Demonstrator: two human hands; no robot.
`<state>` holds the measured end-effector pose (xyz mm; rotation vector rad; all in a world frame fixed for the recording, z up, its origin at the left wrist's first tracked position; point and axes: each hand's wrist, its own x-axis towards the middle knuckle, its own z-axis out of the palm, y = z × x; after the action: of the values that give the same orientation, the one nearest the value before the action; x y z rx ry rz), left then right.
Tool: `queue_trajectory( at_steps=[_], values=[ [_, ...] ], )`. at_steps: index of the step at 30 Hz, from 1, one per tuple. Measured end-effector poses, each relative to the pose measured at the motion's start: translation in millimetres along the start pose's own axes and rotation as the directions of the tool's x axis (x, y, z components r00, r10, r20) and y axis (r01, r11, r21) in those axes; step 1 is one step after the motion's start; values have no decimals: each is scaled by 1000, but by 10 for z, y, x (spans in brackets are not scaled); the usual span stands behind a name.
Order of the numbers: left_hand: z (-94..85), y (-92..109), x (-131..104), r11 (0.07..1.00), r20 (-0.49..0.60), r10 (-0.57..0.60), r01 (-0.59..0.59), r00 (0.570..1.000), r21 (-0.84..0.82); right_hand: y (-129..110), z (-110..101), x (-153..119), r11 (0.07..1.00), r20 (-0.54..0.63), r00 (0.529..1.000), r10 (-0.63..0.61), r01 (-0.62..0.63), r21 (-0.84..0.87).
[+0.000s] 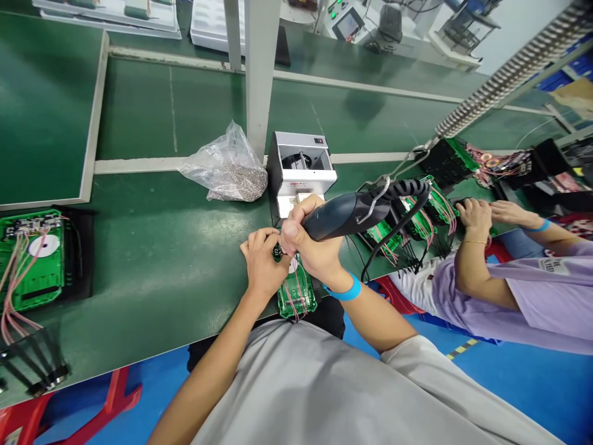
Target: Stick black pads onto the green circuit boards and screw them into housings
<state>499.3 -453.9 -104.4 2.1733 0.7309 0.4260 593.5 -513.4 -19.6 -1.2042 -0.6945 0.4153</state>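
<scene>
My right hand (312, 238) is wrapped around a dark electric screwdriver (338, 215) with a coiled cable, which hangs from a spring and hook. The tool points down and left, and its tip is hidden behind my fingers. My left hand (263, 262) is closed, thumb and fingers pinched on a small dark part (277, 252) beside the screwdriver's hidden tip. Just below both hands, a green plastic housing (296, 293) with pink wires lies at the table's near edge. Directly beyond my hands stands a silver and black screw feeder (303, 167).
A plastic bag of small screws (238, 176) lies left of the feeder. Another wired green housing (39, 259) sits far left. More green housings (417, 219) line the right side, beside a co-worker's hands (477, 216). A white post (260, 74) rises behind the feeder.
</scene>
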Motion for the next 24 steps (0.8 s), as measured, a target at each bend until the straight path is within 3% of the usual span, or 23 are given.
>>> queue_trajectory(
  at_steps=[16,24],
  values=[
    [-13,5,-19,1000,-7,9,-9,1000,-20,-61,37,17,997,-15,998,-68,68,22],
    [-21,13,-10,1000,15,-4,4,1000,-8,-29,14,-2,999,-13,1000,-14,13,-30]
  ],
)
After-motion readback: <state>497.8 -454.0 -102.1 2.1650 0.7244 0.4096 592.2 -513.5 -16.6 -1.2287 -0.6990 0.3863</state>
